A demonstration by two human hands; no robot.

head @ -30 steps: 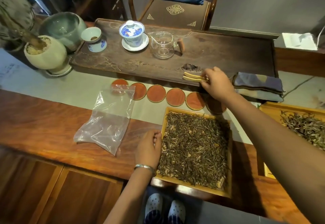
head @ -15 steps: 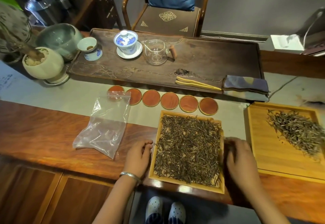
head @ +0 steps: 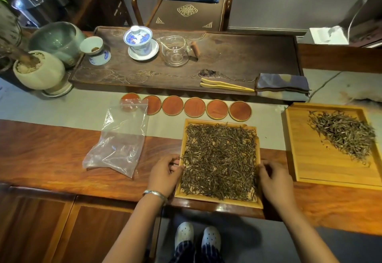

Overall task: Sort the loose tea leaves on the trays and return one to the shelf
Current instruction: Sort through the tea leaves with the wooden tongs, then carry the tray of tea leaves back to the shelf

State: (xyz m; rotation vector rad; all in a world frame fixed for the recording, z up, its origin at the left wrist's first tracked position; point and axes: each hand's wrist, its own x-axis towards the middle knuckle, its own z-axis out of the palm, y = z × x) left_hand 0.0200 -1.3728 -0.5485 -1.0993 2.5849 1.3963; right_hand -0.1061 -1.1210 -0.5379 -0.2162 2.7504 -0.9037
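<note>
Fingertips of both hands hidden at near tray point(head: 217, 201) edges

I can't see the second tray's point(head: 322, 159) right edge; the frame cuts it. The bag point(head: 122, 138) covers the leftmost coaster point(head: 130, 97).

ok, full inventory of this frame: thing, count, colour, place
tea trays: 2, light wood, one front centre, one right
tea leaves: dark, cover centre tray; paler pile on right tray
plastic bag: 1, clear, left of centre tray
coasters: 6, reddish, row behind tray
tea board: 1, dark, far side
gaiwan: 1, blue-white, on board
glass pitcher: 1, clear, on board
tongs: 1, pale, board front
cloth: 1, blue-grey, folded, beside tongs
left hand: at centre tray's left edge
right hand: at its right edge
</note>
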